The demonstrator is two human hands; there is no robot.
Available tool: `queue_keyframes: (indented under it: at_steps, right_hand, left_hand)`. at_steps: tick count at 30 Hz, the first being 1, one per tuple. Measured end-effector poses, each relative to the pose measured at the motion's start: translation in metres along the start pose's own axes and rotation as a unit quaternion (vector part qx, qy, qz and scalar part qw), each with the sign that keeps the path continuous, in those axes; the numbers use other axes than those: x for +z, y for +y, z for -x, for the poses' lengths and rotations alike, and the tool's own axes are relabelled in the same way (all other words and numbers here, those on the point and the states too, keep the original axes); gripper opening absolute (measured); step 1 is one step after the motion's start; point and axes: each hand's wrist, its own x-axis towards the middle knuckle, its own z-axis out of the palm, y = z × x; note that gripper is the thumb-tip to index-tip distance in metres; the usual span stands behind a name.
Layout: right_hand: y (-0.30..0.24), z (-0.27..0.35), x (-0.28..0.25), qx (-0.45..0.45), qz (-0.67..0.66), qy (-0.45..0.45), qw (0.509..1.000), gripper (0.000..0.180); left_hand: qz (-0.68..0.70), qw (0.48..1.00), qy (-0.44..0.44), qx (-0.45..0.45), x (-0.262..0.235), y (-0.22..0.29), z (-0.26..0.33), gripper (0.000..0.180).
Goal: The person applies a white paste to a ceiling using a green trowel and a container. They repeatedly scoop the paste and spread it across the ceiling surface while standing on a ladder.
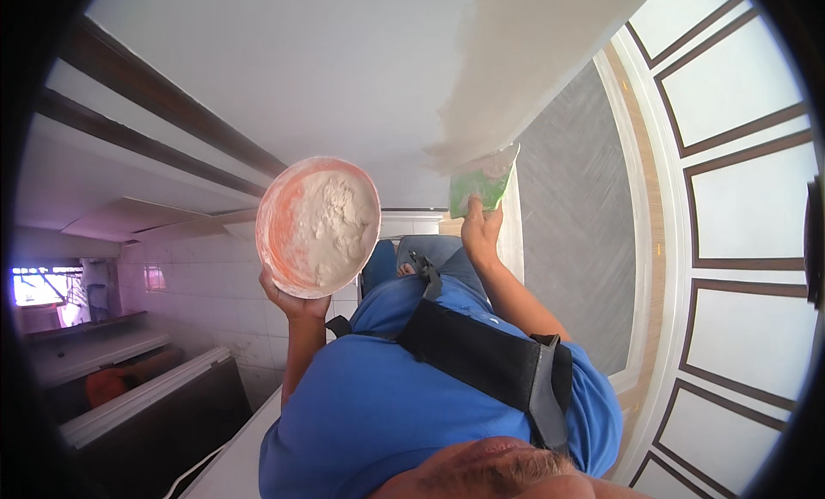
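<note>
1. Blue cloth fills the near view: the person's shirt, soft and creased, crossed by a broad black strap with a grey webbing end.
2. Up from the shirt rise both bare forearms, and here's the left hand, cupped under a round bowl, fingers wrapped around its lower rim, gripping it firmly.
3. That bowl is orange-pink plastic, smeared pale all round the inside, and it carries a lumpy, chalky white heap of plaster piled toward its right side.
4. Over to the right hand, closed around the bottom edge of a flat green scraper, thumb pressed up against the blade.
5. The scraper is a thin rectangular sheet, green showing through a crust of whitish paste, its top edge laid against the ceiling.
6. Right where the blade's upper edge meets the ceiling, a damp beige band of fresh plaster runs away toward the top right, its left border ragged against the smooth white paint.
7. Bowl and scraper sit near each other but apart, with bare ceiling between them.
8. Beyond, dark wooden mouldings streak along the ceiling's left side, a grey textured wall panel stands beside the scraper, and white panelled doors with brown trim curve along the right edge.
9. Wide smooth ceiling lies open above the bowl.
</note>
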Motion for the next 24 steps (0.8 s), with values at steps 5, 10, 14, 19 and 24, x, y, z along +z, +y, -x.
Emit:
queue_keyframes:
  at_steps: [5,10,14,19,24]
  right_hand:
    - [-0.024,-0.014,0.006,-0.081,0.05,0.02,0.995,0.045]
    - [-0.03,-0.029,0.018,-0.147,0.11,0.066,0.981,0.051]
    - [-0.033,-0.045,0.046,-0.104,0.123,0.111,0.981,0.054]
    - [-0.034,-0.077,0.102,-0.072,0.168,0.12,0.976,0.082]
    - [-0.028,-0.092,0.142,-0.045,0.18,0.109,0.976,0.091]
  left_hand:
    - [0.009,1.0,-0.029,0.002,-0.005,-0.002,-0.003,0.072]
    - [0.012,1.0,-0.023,-0.007,-0.01,-0.001,-0.001,0.07]
    - [0.011,0.999,-0.034,-0.02,-0.016,0.0,-0.005,0.067]
    - [-0.253,0.949,-0.113,0.151,-0.029,-0.002,-0.004,0.064]
    - [-0.031,0.999,-0.033,0.03,-0.008,-0.008,-0.003,0.065]
